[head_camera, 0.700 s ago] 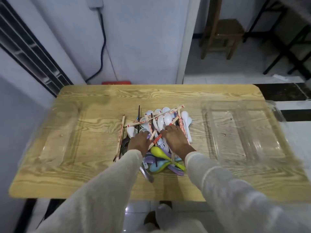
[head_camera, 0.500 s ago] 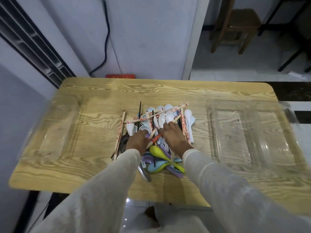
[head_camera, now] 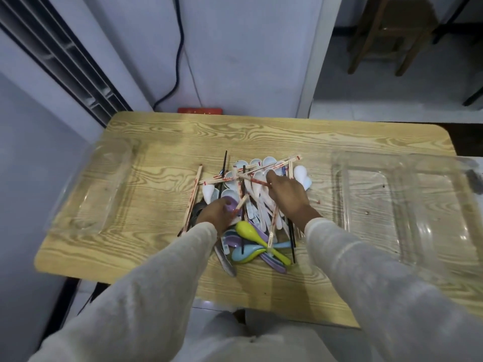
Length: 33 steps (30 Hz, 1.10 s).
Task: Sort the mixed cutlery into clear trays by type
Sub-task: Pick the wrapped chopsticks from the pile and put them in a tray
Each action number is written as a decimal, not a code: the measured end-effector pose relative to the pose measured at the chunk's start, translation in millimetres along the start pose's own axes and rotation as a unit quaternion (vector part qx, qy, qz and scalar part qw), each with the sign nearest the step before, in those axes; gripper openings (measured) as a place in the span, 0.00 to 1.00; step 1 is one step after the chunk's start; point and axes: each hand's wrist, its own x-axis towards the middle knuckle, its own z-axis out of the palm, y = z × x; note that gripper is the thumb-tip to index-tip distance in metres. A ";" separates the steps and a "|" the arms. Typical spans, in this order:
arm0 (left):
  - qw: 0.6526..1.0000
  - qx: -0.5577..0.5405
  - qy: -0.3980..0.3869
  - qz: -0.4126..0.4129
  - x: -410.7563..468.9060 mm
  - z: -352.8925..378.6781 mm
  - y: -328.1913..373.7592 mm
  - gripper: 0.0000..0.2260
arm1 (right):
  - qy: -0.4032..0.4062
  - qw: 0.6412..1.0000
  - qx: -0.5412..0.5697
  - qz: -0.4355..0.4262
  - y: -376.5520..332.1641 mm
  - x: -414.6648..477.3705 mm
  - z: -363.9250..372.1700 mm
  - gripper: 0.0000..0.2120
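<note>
Long, loose sleeves of pale grey-beige, slightly fuzzy fabric cover both arms; the left sleeve [head_camera: 146, 296] and right sleeve [head_camera: 366, 278] end in plain cuffs at the wrists. The left hand [head_camera: 215, 214] and right hand [head_camera: 287, 194] are bare.

The rounded wooden counter [head_camera: 261, 131] is pale yellow-tan, streaked with darker brown swirling grain. At its centre, glossy white plastic soup spoons [head_camera: 303, 176] lie mixed with pale beige chopsticks [head_camera: 194, 194] banded in red print and thin black chopsticks [head_camera: 224, 163]. Toward 6 o'clock of that pile sit a lime-yellow plastic spoon [head_camera: 248, 231], a light blue plastic spoon [head_camera: 243, 253] and a lilac plastic spoon [head_camera: 274, 265], beside a dull grey metal utensil [head_camera: 226, 262]. The clear plastic tray at 9 o'clock [head_camera: 86, 194] and the clear plastic tray at 3 o'clock [head_camera: 418, 205] are colourless, the grain showing through. A red strip [head_camera: 200, 111] shows at 12 o'clock. The knit sleeves [head_camera: 156, 283] are pale grey-beige.
</note>
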 end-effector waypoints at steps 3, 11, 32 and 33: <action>0.997 0.074 -0.012 -0.015 3.8 9.1 3.0 0.12 | -0.029 0.994 0.068 0.079 -4.5 -1.5 4.3 0.12; 0.993 0.116 -0.001 -0.017 17.3 17.6 11.1 0.10 | -0.018 0.976 0.118 0.184 -16.7 -9.0 6.3 0.10; 0.988 -0.010 0.135 -0.067 21.3 -151.1 -84.3 0.10 | -0.004 0.949 0.266 0.167 -152.1 62.0 -6.5 0.11; 0.988 -0.017 0.137 -0.065 24.6 -160.7 -94.1 0.10 | -0.003 0.951 0.260 0.168 -161.3 67.6 -6.1 0.10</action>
